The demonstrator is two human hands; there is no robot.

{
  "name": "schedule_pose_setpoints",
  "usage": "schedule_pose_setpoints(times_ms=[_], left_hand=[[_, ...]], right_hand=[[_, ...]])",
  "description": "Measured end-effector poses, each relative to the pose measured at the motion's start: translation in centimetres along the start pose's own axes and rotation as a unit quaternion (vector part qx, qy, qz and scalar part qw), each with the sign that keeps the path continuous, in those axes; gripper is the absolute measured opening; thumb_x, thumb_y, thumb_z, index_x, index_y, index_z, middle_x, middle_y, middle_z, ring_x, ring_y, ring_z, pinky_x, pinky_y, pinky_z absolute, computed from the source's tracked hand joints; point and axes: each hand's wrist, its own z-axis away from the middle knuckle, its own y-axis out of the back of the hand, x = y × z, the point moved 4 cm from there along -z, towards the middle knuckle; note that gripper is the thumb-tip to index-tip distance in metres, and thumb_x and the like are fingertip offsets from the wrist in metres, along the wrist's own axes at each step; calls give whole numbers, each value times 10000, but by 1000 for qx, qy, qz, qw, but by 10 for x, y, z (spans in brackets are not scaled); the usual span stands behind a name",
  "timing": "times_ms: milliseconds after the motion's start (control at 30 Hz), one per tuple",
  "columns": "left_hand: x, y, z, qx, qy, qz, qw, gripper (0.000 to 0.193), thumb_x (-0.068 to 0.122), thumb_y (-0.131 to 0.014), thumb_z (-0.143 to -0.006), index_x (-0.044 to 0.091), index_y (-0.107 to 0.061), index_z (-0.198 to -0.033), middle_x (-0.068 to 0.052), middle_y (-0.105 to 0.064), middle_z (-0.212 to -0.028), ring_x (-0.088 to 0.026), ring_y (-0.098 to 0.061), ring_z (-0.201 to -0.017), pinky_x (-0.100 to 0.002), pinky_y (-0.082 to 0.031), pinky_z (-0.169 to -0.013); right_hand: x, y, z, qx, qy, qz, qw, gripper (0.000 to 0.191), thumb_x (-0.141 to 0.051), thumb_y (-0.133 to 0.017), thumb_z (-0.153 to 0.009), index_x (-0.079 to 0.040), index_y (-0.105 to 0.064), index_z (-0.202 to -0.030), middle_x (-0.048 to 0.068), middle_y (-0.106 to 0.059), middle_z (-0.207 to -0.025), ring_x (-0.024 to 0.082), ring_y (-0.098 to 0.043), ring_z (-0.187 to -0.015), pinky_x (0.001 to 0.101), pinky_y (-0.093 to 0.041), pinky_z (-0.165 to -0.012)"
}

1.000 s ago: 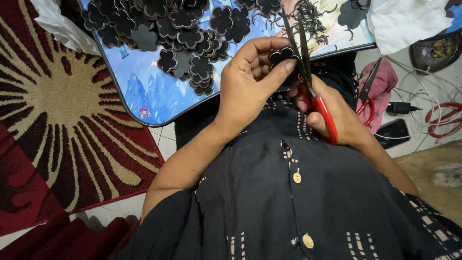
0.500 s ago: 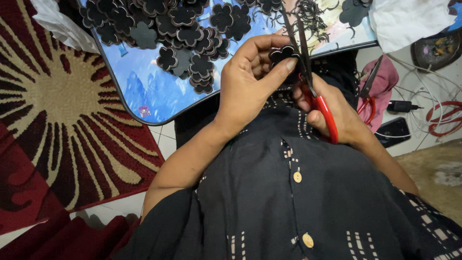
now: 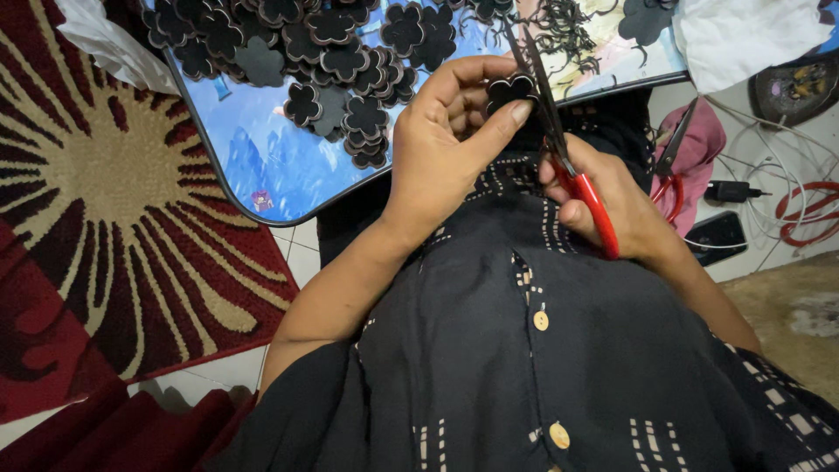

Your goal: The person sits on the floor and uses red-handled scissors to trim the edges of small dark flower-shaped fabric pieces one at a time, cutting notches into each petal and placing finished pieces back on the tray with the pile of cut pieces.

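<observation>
Left hand [image 3: 446,144] pinches black flower cutout [image 3: 509,89]; right hand [image 3: 612,205] grips red-handled scissors [image 3: 559,149], blades pointing 11 o'clock, probably nearly closed.

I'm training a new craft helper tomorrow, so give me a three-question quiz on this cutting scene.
1. True or false: the red-handled scissors are in the right hand.
2. What does the left hand pinch between thumb and fingers?
A. a button
B. a black flower-shaped cutout
C. a cable
3. Fill in: the pile of finished flower cutouts lies on a blue picture-printed ____.

Key
1. True.
2. B.
3. Tray; it sits beside the red patterned rug.
</observation>
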Motion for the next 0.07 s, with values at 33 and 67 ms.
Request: schedule_pose_setpoints(times_ms=[33, 67], left_hand=[[0, 0, 0, 1, 4, 1, 1000, 344, -6, -754, -1014, 16, -620, -1330, -34, -720, -1104, -36, -668, -949, -213, -575, -914], [1, 1, 0, 3, 6, -1, 1000, 350, -5, -755, -1012, 17, -618, -1333, -36, -721, -1115, -40, -667, -961, -213, -576, -913]], right_hand=[[1, 0, 1, -2, 0, -1, 1000, 900, -940, -478, -785, -78, -515, -1042, -27, -511, -775, 86, -480, -696, 260, -399, -618], [1, 0, 1, -3, -5, -2, 1000, 898, -936, -484, -780, -77, -513, -1041, -23, -502, -766, 89, -468, -688, 262, -391, -611]])
